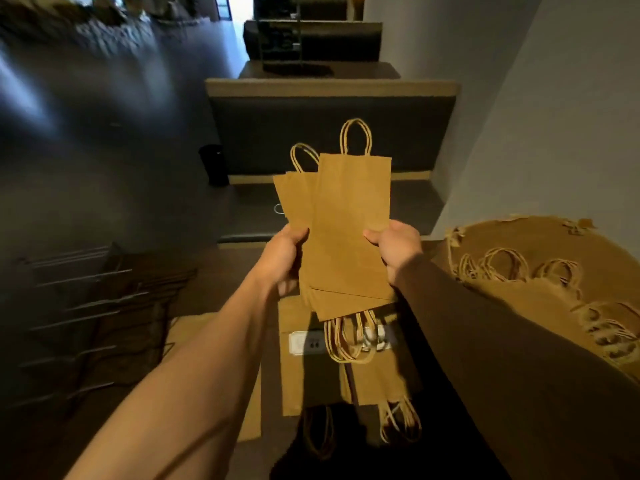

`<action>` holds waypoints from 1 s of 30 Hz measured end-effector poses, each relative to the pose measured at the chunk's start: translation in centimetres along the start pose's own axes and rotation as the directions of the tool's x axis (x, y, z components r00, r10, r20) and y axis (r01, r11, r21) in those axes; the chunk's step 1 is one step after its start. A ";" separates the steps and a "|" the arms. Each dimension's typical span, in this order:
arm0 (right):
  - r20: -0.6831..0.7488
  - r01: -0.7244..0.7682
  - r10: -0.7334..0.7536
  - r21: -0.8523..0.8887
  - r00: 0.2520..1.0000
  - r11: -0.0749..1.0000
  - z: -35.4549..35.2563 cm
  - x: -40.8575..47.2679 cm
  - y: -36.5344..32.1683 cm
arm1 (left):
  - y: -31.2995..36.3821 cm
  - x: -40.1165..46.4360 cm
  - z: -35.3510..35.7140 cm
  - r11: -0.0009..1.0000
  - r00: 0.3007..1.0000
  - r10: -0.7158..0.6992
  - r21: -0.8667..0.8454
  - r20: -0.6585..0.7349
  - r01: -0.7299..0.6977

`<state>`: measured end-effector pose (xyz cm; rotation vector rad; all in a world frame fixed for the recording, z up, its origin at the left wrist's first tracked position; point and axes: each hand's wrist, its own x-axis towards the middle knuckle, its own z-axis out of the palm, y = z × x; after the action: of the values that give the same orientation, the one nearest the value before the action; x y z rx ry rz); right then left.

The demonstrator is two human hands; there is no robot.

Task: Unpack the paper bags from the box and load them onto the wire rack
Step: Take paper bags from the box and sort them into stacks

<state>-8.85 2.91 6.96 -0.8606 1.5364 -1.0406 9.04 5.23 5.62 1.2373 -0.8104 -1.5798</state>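
Both hands [284, 258] [394, 251] grip paper bags [346, 230] between them.

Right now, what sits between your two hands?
In the head view, a fanned stack of flat paper bags fills the gap: the left hand grips its left edge, the right hand its right edge.

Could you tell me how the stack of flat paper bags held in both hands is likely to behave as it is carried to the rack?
The stack of paper bags probably feels light. The sheets stand up past the left hand and right hand, so they seem fairly stiff. They are already fanned apart, so bags may slide loose. The dangling twisted handles could snag on the wire rack.
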 end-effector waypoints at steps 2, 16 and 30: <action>0.028 -0.033 0.035 -0.046 0.999 0.998 1.8 -0.2 1.2 | -0.9 -0.9 -3.3 0.998 0.995 0.041 0.044 -0.089 -0.037; 0.092 -0.220 0.248 -0.244 0.964 0.944 8.7 -2.9 5.0 | -5.3 -3.5 -13.2 0.999 0.923 0.037 0.049 -0.382 -0.019; 0.116 -0.126 0.152 -0.206 0.982 0.970 9.1 -5.0 9.6 | -9.6 -3.1 -10.5 0.974 0.879 -0.099 -0.227 -0.467 -0.011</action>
<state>1.00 9.35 -0.93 -0.9236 1.5821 -0.7244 16.73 11.87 -4.81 1.4030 -0.2796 -1.2760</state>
